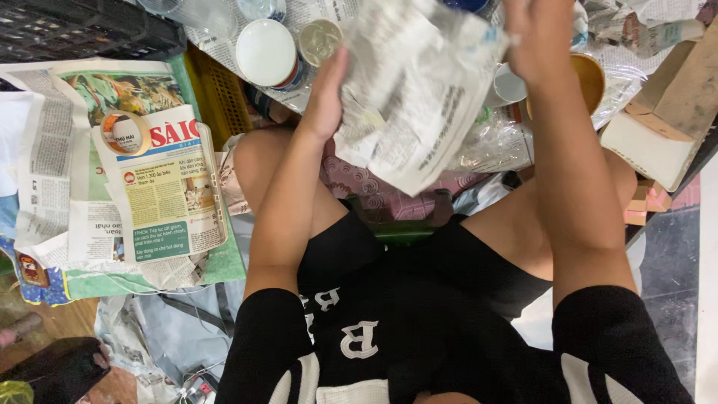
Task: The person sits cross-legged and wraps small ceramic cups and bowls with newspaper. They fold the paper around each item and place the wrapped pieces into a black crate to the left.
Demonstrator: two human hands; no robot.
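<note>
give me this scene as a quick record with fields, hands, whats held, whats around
left hand: left hand flat against the edge of the crumpled sheet of newspaper
right hand: right hand grips the same sheet from above
held thing: one crumpled sheet, raised over the lap, between both hands
beyond the sheet: round white bowl, round metal lid, round brown wooden bowl
to the left: stack of flat newspapers with a roll of clear tape on top
to the right: folded brown cardboard piece
</note>
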